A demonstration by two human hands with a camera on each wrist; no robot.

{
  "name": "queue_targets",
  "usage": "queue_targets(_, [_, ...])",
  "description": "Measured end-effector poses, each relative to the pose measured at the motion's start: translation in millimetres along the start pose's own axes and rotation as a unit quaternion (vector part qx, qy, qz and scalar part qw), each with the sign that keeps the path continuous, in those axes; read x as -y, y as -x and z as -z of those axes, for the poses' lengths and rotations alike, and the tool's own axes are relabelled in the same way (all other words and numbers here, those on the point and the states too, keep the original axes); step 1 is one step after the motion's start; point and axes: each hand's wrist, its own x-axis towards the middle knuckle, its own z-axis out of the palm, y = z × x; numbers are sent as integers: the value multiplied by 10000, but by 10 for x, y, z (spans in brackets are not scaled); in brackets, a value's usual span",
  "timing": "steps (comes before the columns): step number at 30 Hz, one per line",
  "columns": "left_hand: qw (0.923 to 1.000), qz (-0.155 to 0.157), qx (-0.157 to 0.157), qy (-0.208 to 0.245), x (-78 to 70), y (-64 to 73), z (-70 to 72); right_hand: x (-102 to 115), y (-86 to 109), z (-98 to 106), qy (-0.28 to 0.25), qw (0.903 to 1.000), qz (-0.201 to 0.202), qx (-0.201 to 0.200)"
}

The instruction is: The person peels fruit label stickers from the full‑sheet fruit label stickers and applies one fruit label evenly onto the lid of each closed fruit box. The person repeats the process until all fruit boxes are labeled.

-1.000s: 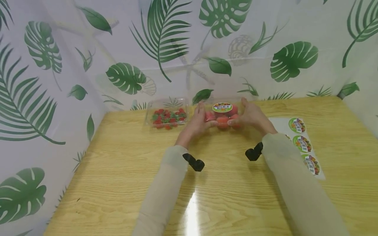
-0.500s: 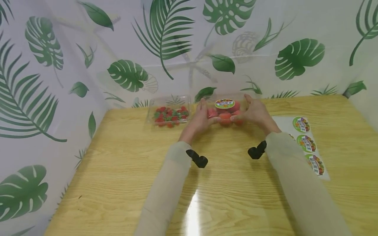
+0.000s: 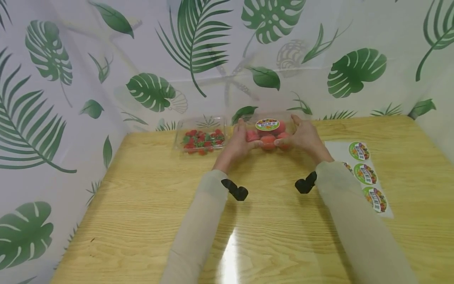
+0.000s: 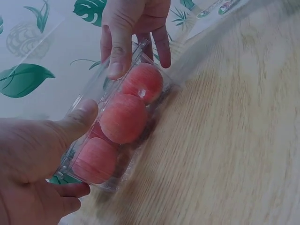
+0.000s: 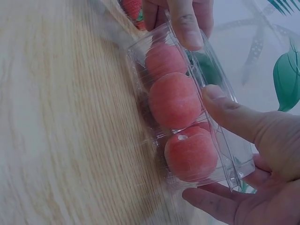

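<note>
Both hands hold a clear plastic clamshell box [image 4: 115,186] of peaches at the back of the table, one hand at each end. My left hand [image 3: 235,149] grips its left end, the thumb on the front edge of the lid and the fingers round the side. At the opposite end my right hand [image 3: 309,139] grips in the same way, thumb on the edge. Inside lie several pink-red peaches [image 5: 175,100], plain to see through the front wall. An oval fruit sticker [image 3: 267,124] sits on the lid, which is down.
Left of the peach box stands a second clear box [image 3: 179,125] with strawberries [image 3: 203,141] in it. A white sheet [image 3: 333,146] of round fruit stickers lies on the wooden table [image 3: 149,205] at the right. A leaf-print cloth [image 3: 213,104] hangs behind the table.
The head view sways slightly. Both hands keep their hold on the peach box, which stays at the same place on the table.
</note>
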Motion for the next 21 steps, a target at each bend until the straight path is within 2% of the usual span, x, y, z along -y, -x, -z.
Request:
queue_targets(8, [9992, -35, -78, 396, 27, -17, -2, -35, -26, 3, -190, 9997, -15, 148])
queue_targets(15, [9991, -58, -15, 420, 39, -55, -5, -50, -38, 4, -356, 9989, -105, 273])
queue_targets(21, [9990, -186, -34, 408, 62, -55, -11, -99, -15, -9, -624, 9976, 96, 274])
